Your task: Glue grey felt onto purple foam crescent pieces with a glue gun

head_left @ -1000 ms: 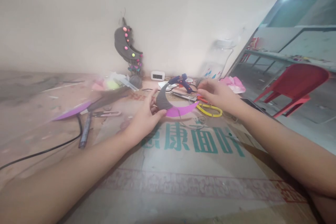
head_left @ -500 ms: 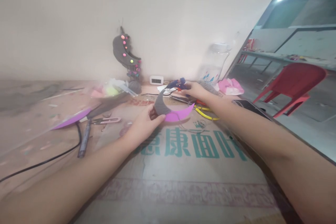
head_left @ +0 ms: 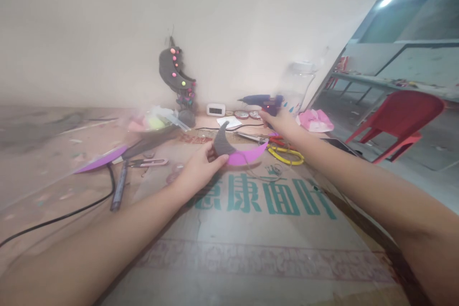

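Note:
My left hand [head_left: 205,161] pinches a purple crescent moon shape [head_left: 247,155] whose left part is wrapped in grey yarn [head_left: 223,141]. A loose grey strand trails from it over the cardboard. My right hand [head_left: 281,122] grips a dark blue glue gun [head_left: 263,101] by its handle, raised above the back of the table with its nozzle pointing left. A small light glows on the gun's body. Beneath it lies a white paper [head_left: 229,122]. Yellow-handled scissors [head_left: 287,155] rest on the table near my right wrist.
A finished-looking grey moon [head_left: 174,69] with coloured pompoms hangs against the wall. Around the table are a small white digital clock [head_left: 215,109], a clear bottle [head_left: 301,83], a pink packet [head_left: 315,120], a marker [head_left: 119,186], pink thread snips [head_left: 152,162] and a black cable [head_left: 71,214].
My right hand has lifted the glue gun off the white paper, up and to the right. My left hand still holds the crescent in nearly the same place.

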A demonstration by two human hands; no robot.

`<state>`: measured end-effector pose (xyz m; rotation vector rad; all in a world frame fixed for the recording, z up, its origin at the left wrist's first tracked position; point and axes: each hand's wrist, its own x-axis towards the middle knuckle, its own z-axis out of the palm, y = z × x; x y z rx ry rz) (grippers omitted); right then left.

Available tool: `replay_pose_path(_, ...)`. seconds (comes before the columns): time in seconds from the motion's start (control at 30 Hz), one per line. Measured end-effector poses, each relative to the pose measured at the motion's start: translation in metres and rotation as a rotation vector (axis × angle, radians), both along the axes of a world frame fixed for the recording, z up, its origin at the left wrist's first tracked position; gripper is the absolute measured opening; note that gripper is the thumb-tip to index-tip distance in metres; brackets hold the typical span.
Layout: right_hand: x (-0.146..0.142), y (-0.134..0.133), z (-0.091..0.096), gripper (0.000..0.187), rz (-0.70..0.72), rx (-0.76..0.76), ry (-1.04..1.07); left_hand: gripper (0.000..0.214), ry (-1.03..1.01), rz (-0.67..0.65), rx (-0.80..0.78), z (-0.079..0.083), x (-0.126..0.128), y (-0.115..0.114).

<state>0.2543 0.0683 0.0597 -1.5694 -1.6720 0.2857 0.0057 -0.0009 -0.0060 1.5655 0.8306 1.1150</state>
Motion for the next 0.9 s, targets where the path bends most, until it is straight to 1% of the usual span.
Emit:
replay_pose_path(0.07, 0.001, -0.023, 0.003, 0.037, 0.063, 0.019, 0.048, 0.038, 0.008, 0.027, -0.003, 0.0, 0.0, 0.0)
replay_pose_path(0.13, 0.002, -0.046, 0.002, 0.031, 0.104, 0.049, 0.168, 0.037, 0.014, 0.06, 0.002, 0.001, 0.0, 0.001)
replay_pose_path(0.2, 0.002, -0.065, -0.004, 0.025, 0.174, 0.078, 0.31, 0.034, 0.024, 0.09, 0.012, 0.002, -0.001, 0.001)
replay_pose_path(0.23, 0.002, -0.073, -0.009, 0.026, 0.226, 0.075, 0.354, 0.033, 0.033, 0.103, 0.017, 0.003, -0.001, 0.0)
replay_pose_path(0.3, 0.001, -0.085, -0.019, 0.025, 0.324, 0.042, 0.365, 0.031, 0.054, 0.121, 0.023, 0.005, -0.001, -0.001)
replay_pose_path(0.33, 0.0, -0.09, -0.024, 0.023, 0.351, 0.024, 0.34, 0.031, 0.064, 0.124, 0.025, 0.006, -0.001, -0.001)
replay_pose_path(0.4, -0.002, -0.095, -0.034, 0.019, 0.353, 0.007, 0.257, 0.03, 0.08, 0.122, 0.027, 0.006, -0.001, -0.002)
replay_pose_path(0.47, -0.004, -0.097, -0.04, 0.018, 0.313, 0.034, 0.175, 0.03, 0.08, 0.119, 0.024, 0.006, -0.001, -0.001)
replay_pose_path(0.53, -0.005, -0.097, -0.044, 0.018, 0.307, 0.064, 0.108, 0.031, 0.08, 0.117, 0.018, 0.004, -0.001, -0.001)
replay_pose_path(0.6, -0.005, -0.098, -0.047, 0.016, 0.34, 0.08, 0.081, 0.031, 0.085, 0.11, 0.013, 0.004, -0.001, -0.001)
replay_pose_path(0.7, -0.004, -0.099, -0.049, 0.019, 0.387, 0.06, 0.073, 0.031, 0.088, 0.094, 0.012, 0.005, -0.001, -0.001)
replay_pose_path(0.77, -0.004, -0.099, -0.049, 0.021, 0.373, 0.049, 0.058, 0.029, 0.091, 0.092, 0.011, 0.006, -0.001, -0.002)
replay_pose_path(0.9, -0.006, -0.099, -0.05, 0.022, 0.287, 0.056, 0.024, 0.03, 0.091, 0.091, 0.002, 0.007, -0.001, -0.002)
